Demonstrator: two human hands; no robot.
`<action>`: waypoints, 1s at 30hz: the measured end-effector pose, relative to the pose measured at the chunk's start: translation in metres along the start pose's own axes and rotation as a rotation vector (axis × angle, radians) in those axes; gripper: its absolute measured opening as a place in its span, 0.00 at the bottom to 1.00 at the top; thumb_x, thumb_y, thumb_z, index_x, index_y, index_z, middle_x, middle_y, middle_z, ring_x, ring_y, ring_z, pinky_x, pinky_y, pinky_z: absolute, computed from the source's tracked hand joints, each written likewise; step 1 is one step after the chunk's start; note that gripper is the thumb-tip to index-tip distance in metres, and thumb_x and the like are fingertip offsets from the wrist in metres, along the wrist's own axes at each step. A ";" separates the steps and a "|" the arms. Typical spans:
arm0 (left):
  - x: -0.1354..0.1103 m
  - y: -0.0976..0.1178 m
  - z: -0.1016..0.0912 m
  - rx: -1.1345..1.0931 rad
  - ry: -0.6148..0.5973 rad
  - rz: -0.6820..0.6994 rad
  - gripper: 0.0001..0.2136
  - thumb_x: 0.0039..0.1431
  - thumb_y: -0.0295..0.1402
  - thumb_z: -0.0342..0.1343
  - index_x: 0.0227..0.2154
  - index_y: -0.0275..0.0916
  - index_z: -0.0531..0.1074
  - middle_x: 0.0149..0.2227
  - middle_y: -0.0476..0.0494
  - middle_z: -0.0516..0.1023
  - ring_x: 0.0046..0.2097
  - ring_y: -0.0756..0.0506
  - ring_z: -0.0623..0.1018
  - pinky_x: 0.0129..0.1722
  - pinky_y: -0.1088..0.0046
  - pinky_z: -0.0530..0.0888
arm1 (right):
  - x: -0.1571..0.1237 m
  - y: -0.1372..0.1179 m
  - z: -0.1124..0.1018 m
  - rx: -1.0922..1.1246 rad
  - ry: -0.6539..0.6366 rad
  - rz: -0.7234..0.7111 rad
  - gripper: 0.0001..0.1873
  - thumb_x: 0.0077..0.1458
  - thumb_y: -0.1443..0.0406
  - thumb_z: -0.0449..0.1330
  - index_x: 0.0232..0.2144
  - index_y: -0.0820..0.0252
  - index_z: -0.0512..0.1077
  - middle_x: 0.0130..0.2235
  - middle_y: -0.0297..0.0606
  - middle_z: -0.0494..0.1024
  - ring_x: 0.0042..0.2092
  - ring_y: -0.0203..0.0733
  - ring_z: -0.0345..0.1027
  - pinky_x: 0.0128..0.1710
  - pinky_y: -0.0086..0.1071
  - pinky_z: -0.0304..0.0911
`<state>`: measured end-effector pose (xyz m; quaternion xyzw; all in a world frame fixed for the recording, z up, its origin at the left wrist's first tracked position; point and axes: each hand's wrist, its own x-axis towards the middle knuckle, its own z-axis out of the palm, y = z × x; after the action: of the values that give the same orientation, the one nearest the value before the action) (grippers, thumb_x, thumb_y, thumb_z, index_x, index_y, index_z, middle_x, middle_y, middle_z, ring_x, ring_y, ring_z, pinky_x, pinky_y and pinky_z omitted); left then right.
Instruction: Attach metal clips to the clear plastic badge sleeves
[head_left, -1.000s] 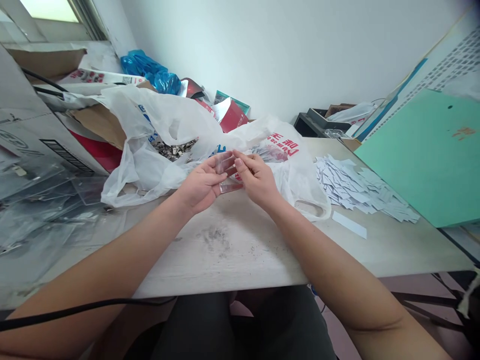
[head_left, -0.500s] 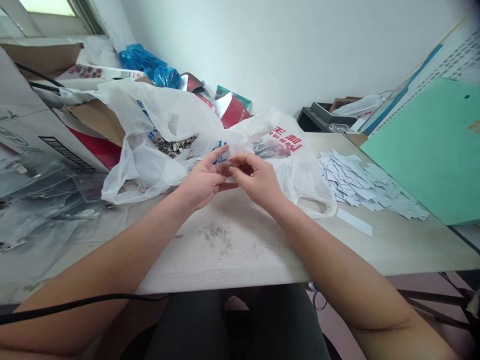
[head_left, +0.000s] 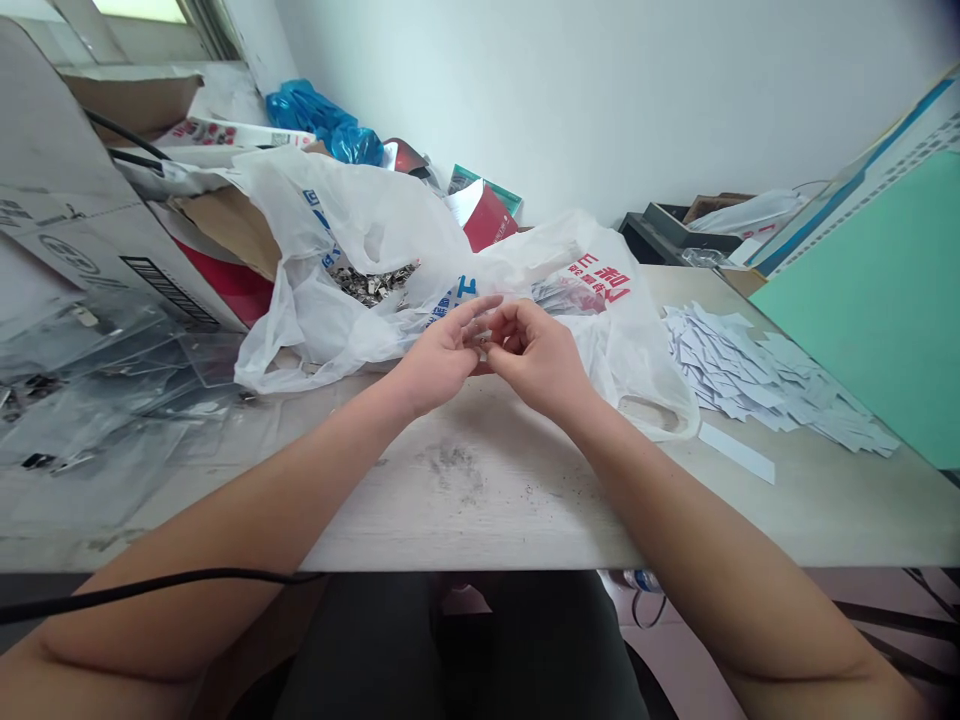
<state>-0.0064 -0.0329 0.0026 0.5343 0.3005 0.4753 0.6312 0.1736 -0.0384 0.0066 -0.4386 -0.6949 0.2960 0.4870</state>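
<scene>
A small silver-coloured metal piece (head_left: 484, 342) sits between the two hands, just above the worktop (head_left: 480, 500). It is tiny, and the fingers hide most of it, so its shape cannot be made out. The right hand (head_left: 536, 350) is curled, its fingertips closed in around the piece. The left hand (head_left: 441, 355) is half open, with its fingers (head_left: 480, 312) angled up and across towards the right hand. Whether the left hand grips the piece or only sits against it cannot be told.

Behind the hands lies a white plastic carrier bag (head_left: 300, 330) printed in red and blue, with a heap of metal scraps (head_left: 371, 285) in its opening. To the right is a pile of white paper slips (head_left: 750, 370), with one loose strip (head_left: 736, 452) beside it. Clear plastic sheets (head_left: 97, 390) lie to the left.
</scene>
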 end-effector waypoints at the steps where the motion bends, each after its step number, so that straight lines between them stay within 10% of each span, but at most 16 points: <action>1: 0.000 -0.001 0.001 0.012 -0.006 0.007 0.32 0.56 0.18 0.65 0.64 0.47 0.81 0.61 0.41 0.87 0.69 0.33 0.83 0.66 0.48 0.85 | -0.001 -0.001 0.000 -0.008 0.009 0.001 0.09 0.54 0.67 0.66 0.38 0.49 0.74 0.36 0.31 0.81 0.34 0.41 0.68 0.39 0.41 0.65; 16: 0.003 -0.024 -0.010 0.223 -0.118 0.086 0.45 0.59 0.23 0.62 0.81 0.53 0.68 0.76 0.39 0.77 0.77 0.30 0.75 0.75 0.38 0.77 | 0.001 -0.004 -0.004 -0.089 0.051 0.070 0.13 0.50 0.69 0.63 0.38 0.49 0.69 0.31 0.26 0.76 0.34 0.41 0.69 0.38 0.39 0.62; 30: 0.000 -0.014 0.002 0.207 0.044 0.077 0.23 0.68 0.28 0.65 0.64 0.42 0.73 0.59 0.37 0.87 0.64 0.35 0.86 0.72 0.38 0.79 | 0.004 -0.007 -0.006 0.061 -0.030 0.149 0.12 0.55 0.69 0.67 0.42 0.52 0.75 0.38 0.31 0.82 0.39 0.42 0.77 0.43 0.39 0.71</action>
<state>-0.0007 -0.0329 -0.0105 0.5971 0.3410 0.4775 0.5470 0.1765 -0.0376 0.0161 -0.4697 -0.6582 0.3587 0.4663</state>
